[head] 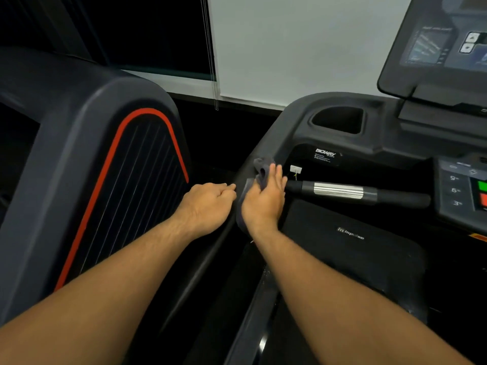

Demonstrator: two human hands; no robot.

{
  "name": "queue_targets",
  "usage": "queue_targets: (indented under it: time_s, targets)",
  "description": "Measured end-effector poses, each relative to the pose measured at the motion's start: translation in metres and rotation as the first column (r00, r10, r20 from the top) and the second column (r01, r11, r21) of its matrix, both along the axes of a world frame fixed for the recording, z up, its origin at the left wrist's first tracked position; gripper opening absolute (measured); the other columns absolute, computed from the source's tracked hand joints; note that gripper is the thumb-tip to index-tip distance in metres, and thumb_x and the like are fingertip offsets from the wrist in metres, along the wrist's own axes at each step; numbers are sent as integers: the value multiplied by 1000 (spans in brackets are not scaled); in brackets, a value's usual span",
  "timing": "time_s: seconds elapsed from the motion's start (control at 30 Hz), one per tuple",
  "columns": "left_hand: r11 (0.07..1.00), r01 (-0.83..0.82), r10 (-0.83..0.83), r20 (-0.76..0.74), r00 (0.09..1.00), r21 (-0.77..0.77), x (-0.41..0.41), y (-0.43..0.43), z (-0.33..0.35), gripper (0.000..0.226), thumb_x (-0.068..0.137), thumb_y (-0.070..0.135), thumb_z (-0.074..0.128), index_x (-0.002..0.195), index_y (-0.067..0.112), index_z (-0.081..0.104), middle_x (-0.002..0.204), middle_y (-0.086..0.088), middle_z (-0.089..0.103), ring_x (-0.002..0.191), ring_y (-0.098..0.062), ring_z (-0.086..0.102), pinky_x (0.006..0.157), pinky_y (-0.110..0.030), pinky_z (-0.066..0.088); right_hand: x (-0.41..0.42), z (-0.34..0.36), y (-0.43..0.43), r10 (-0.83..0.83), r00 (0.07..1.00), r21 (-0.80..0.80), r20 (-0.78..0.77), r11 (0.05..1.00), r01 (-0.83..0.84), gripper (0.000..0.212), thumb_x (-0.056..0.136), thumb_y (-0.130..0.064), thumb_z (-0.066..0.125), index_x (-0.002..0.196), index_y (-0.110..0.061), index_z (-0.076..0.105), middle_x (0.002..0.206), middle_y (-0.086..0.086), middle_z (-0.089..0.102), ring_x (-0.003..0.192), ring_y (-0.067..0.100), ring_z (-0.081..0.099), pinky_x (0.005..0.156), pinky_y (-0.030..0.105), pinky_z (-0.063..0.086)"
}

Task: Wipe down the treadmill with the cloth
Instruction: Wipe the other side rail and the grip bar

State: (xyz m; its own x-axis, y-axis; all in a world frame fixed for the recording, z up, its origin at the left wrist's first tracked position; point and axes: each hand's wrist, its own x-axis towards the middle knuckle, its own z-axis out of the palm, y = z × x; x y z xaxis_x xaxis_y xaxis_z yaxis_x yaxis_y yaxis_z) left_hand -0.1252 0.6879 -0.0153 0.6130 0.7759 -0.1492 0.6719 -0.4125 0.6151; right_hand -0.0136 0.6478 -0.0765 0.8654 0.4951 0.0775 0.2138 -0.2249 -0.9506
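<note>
The dark grey treadmill (297, 119) fills the right side, with its left side arm sloping down toward me. A grey cloth (259, 167) lies bunched on that arm. My right hand (263, 198) presses flat on the cloth, fingers spread and pointing up the arm. Just left of it, my left hand (208, 204) rests against the arm's outer edge, fingers curled, apparently empty. Most of the cloth is hidden under my right palm.
A cup holder (338, 119) sits in the console top, below a display screen (442, 46). A handlebar with a silver sensor (338, 190) crosses right of my hand. Buttons (456, 189) are at far right. A neighbouring machine with red trim (105, 180) stands at left.
</note>
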Motion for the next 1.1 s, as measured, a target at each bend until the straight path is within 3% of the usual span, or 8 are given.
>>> queue_targets:
  time_s: [0.1, 0.23, 0.3, 0.37, 0.57, 0.7, 0.93, 1.1]
  targets:
    - [999, -27, 27, -5, 1000, -17, 1, -5, -1, 41, 99, 39, 36, 131, 31, 60, 145, 10, 49, 134, -15, 45, 107, -31, 31, 35, 8, 24, 104, 972, -145, 209, 987, -75, 56, 95, -13, 47, 150, -16, 34, 162, -3, 16, 150, 23, -2, 121, 41, -4]
    - [984, -131, 142, 87, 986, -122, 1, -6, -1, 51, 89, 49, 33, 129, 34, 61, 111, 13, 66, 117, -15, 56, 104, -34, 40, 37, 3, 17, 222, 913, -171, 342, 970, -172, 48, 90, -11, 50, 139, -13, 51, 158, -1, 29, 150, 26, 0, 120, 48, -2]
    - [952, -228, 264, 169, 950, -207, 2, -2, 4, 62, 70, 60, 34, 112, 33, 71, 112, 14, 68, 113, -14, 59, 106, -38, 40, 14, -7, -8, 294, 872, -86, 391, 955, -284, 48, 86, -12, 51, 134, -9, 57, 154, 3, 37, 149, 27, 6, 120, 50, 0]
    - [907, -299, 370, 219, 903, -298, 5, 3, 5, 54, 64, 59, 37, 93, 32, 73, 103, 9, 72, 106, -15, 62, 104, -42, 43, -10, -16, -36, 385, 825, -46, 415, 914, -403, 52, 86, -20, 46, 136, -8, 53, 154, 3, 36, 148, 20, 4, 121, 41, -5]
    - [889, -320, 392, 184, 901, -328, 10, 6, 3, 54, 82, 49, 34, 116, 26, 68, 110, 6, 70, 106, -16, 61, 105, -42, 42, 33, 5, -13, 555, 644, -229, 526, 822, -521, 52, 86, -13, 47, 137, -2, 50, 148, 10, 44, 148, 25, 16, 120, 35, -4]
    - [853, -363, 461, 214, 861, -374, 6, 4, -4, 45, 86, 48, 36, 107, 28, 70, 102, 6, 71, 102, -16, 63, 100, -41, 44, 38, 9, 4, 510, 672, -220, 537, 853, -472, 43, 90, -12, 53, 133, -7, 55, 142, 5, 51, 145, 19, 24, 118, 30, -4]
    - [808, -391, 536, 275, 798, -440, 4, -1, -2, 46, 79, 51, 39, 95, 23, 73, 97, 0, 74, 99, -20, 65, 101, -46, 45, -24, -16, -58, 532, 692, -45, 488, 807, -588, 53, 79, -17, 50, 130, -3, 56, 140, 8, 52, 142, 18, 30, 122, 38, 7]
    - [822, -369, 510, 273, 815, -433, 7, -4, 1, 44, 96, 37, 37, 91, 14, 74, 99, 0, 71, 98, -15, 62, 80, -30, 42, -25, -19, -76, 648, 429, -162, 629, 649, -743, 58, 75, -15, 54, 131, 0, 54, 140, 14, 52, 142, 24, 30, 121, 35, 5]
